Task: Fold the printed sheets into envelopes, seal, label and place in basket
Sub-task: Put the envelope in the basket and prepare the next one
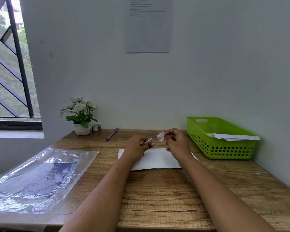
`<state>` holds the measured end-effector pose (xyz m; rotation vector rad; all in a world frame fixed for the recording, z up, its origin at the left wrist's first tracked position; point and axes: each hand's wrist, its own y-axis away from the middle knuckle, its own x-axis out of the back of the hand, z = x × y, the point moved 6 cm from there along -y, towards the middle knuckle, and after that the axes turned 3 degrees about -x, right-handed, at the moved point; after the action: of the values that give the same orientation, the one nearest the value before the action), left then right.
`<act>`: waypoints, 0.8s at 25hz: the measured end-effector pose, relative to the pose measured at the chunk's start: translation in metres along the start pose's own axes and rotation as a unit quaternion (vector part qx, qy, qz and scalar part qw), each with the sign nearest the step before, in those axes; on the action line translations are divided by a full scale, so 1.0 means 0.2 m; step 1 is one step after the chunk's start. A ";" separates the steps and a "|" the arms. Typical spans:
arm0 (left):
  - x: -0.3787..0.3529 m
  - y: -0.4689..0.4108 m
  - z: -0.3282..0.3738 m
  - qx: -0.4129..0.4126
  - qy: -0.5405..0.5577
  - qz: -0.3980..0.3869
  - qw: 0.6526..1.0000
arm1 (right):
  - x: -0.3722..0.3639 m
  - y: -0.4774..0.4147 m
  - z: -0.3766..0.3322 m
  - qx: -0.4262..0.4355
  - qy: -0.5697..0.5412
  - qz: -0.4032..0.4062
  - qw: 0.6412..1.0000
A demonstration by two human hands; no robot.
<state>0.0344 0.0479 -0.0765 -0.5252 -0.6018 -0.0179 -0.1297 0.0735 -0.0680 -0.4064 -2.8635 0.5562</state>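
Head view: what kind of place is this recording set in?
Probably a small desk set up for paperwork in a room corner: a wooden table against a plain wall, a printed instruction sheet taped above it, a barred window, and a green basket holding papers.

A small home-office or study corner. A wood-grain bench is pushed against a plain pale wall, where a printed instruction sheet hangs. To one side is a barred window looking onto greenery. On the bench stand a potted white-flower plant, a blue-capped pen and a green plastic basket holding paper.
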 end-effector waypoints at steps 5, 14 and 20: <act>0.09 -0.03 -0.06 0.029 -0.121 0.034 0.992 | -0.01 0.00 0.00 -0.010 -0.011 -0.008 1.000; 0.31 0.07 -0.23 0.157 -0.260 0.119 0.945 | -0.02 0.00 0.04 -0.025 -0.011 -0.031 0.999; 0.38 0.11 -0.28 0.257 -0.278 0.135 0.916 | 0.04 -0.02 0.09 -0.058 -0.019 0.012 0.998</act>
<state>0.1312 0.0502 -0.0849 -0.0826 -1.0446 0.5582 -0.1426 0.0660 -0.0806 -0.4544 -2.9405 0.4084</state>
